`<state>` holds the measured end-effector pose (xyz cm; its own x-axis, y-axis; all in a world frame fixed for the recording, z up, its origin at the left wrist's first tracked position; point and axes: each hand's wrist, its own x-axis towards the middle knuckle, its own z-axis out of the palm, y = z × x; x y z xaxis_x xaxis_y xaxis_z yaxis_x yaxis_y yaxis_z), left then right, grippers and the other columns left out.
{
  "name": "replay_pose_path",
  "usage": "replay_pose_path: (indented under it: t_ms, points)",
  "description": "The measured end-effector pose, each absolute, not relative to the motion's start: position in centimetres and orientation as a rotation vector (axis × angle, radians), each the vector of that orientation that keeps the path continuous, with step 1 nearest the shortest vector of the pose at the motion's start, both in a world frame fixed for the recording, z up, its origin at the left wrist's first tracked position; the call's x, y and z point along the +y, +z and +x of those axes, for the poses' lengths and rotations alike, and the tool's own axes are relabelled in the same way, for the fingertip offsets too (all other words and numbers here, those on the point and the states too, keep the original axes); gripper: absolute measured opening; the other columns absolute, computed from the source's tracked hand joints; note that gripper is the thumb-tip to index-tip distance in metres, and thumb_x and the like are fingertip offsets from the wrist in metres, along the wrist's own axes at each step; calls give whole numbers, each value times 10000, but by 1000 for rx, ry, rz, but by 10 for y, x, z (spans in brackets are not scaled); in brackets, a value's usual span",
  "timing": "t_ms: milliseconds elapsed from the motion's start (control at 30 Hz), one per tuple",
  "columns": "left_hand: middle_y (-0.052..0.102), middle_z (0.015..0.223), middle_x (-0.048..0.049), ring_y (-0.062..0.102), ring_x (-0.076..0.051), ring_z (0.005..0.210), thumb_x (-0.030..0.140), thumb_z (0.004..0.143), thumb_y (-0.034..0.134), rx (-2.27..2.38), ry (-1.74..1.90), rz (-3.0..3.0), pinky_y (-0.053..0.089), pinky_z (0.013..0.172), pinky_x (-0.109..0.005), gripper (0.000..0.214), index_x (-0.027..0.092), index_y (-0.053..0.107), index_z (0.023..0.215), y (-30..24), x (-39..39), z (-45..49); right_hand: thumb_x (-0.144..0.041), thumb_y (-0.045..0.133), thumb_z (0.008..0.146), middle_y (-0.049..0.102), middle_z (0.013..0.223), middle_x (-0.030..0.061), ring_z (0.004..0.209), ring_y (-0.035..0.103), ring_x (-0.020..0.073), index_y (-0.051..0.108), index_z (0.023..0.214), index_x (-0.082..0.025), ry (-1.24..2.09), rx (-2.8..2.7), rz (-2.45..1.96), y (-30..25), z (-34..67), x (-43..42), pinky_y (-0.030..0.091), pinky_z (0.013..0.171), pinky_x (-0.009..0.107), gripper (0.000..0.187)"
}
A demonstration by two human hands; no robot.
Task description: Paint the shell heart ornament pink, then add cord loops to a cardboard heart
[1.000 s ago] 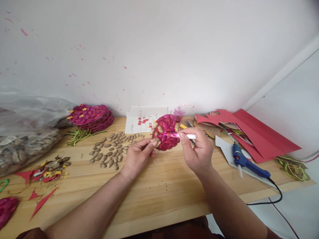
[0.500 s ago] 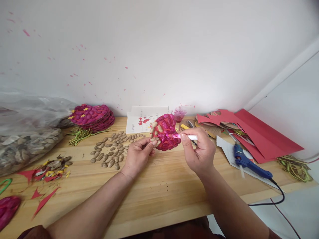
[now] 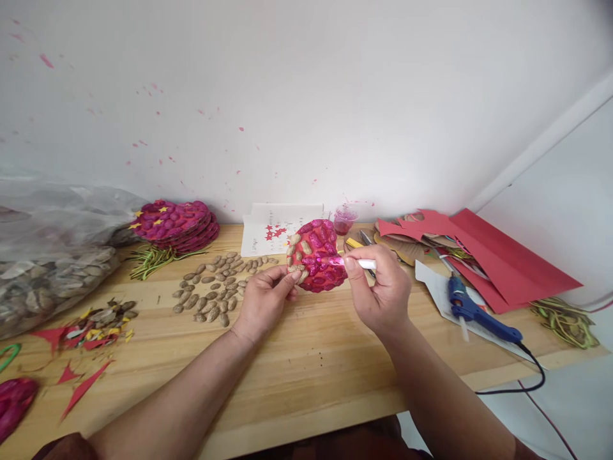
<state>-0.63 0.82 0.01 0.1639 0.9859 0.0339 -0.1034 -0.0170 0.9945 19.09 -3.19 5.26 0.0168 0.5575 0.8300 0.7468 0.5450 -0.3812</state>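
My left hand (image 3: pixel 264 299) pinches the lower left edge of a round red disc (image 3: pixel 317 255) covered with peanut shells, most of them painted glittery pink and a few at the left bare. The disc is held tilted above the wooden table (image 3: pixel 306 358). My right hand (image 3: pixel 381 291) grips a white-handled brush (image 3: pixel 360 262) whose pink tip touches the disc's right side.
Loose peanut shells (image 3: pixel 215 287) lie left of my hands. A stack of finished pink discs (image 3: pixel 173 223) and a plastic bag of shells (image 3: pixel 43 268) sit at the left. A small pink cup (image 3: pixel 345 220), white paper with red stars (image 3: pixel 272 231), red paper sheets (image 3: pixel 483 255) and a blue glue gun (image 3: pixel 472 313) lie behind and right.
The brush tip has shifted slightly across the disc; both hands and the disc stay almost where they were.
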Motion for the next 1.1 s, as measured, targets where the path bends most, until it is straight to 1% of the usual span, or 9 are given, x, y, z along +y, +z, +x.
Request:
replay_pose_path:
  t_ms: [233,400,600,733,833,967,1100]
  points:
    - [597,602,22,496,-101,564,505,721,863,958,1127,1059,412,583,-234,393,156,685,683,5,7,-4,-190,625,972,736,868,13,790,634,179,658,962,-235,-173,-1662,-1082,52,191,-31,466,793,385,57]
    - [583,601,26,482,-93,560,511,691,884,944,1128,1016,394,572,-227,417,154,668,669,3,7,-3,-185,627,969,723,843,5,784,629,179,650,944,-233,-181,-1667,-1103,51,190,-31,460,802,385,59]
    - [582,590,24,474,-91,548,512,738,856,966,1120,1064,376,565,-228,408,155,668,676,2,6,-5,-184,623,970,731,873,11,801,635,180,658,966,-234,-142,-1682,-1052,50,190,-30,462,793,376,60]
    - [587,596,21,486,-96,549,505,737,858,974,1127,1057,363,559,-229,402,157,665,675,2,5,-4,-197,614,977,729,861,17,790,629,185,657,962,-235,-169,-1665,-1092,50,190,-30,460,796,388,58]
    - [594,604,15,492,-101,555,500,755,846,979,1120,1085,366,567,-235,387,155,681,692,1,6,-4,-189,608,980,732,879,16,798,636,181,657,972,-235,-118,-1671,-1046,51,190,-30,462,782,378,67]
    - [588,603,16,491,-108,562,497,776,827,988,1136,1123,380,584,-243,378,157,682,695,-1,8,-5,-185,630,969,719,843,2,788,620,172,652,951,-232,-178,-1693,-1097,50,190,-30,444,801,380,55]
    - [593,607,13,497,-112,574,489,797,809,992,1150,1165,380,593,-245,375,159,674,684,-1,9,-5,-183,624,972,723,872,10,801,625,178,654,982,-234,-157,-1658,-1075,49,191,-30,446,796,382,60]
